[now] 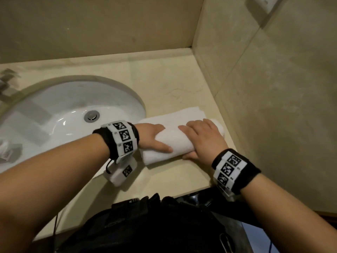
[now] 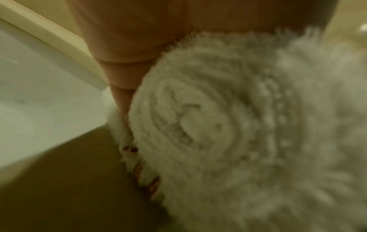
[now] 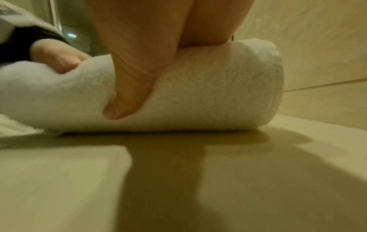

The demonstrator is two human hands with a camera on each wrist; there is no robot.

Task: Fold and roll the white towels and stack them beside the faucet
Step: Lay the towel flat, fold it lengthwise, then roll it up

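Head view, nearest the camera: dark clothing (image 1: 149,225) at the counter's front edge, and two forearms reaching forward, each with a black wrist band (image 1: 125,137) carrying white marker tiles.

Both hands lie on one white towel (image 1: 173,137), partly rolled, on the beige counter (image 1: 164,179) right of the sink (image 1: 73,110) and close to the side wall (image 1: 273,106). The left hand (image 1: 155,137) grips the roll's left end, thumb along the near face, fingers over the top. The right hand (image 1: 202,137) grips the right end, fingers curved over the top, thumb at the near lower edge. An unrolled flat part of the towel extends beyond the roll toward the back wall; only the head view shows it.

Right wrist view adds what the head view lacks: the thumb (image 3: 127,97) dents the roll's near face, and the roll sits directly on the counter, its right end near the wall.

Left wrist view, blurred: the roll's end face, a spiral of layers (image 2: 198,125), with a finger (image 2: 123,87) down its far side and the sink rim beside it.

Farther back: the drain (image 1: 91,115). At the far left edge, a blurred metallic fixture, not identifiable.
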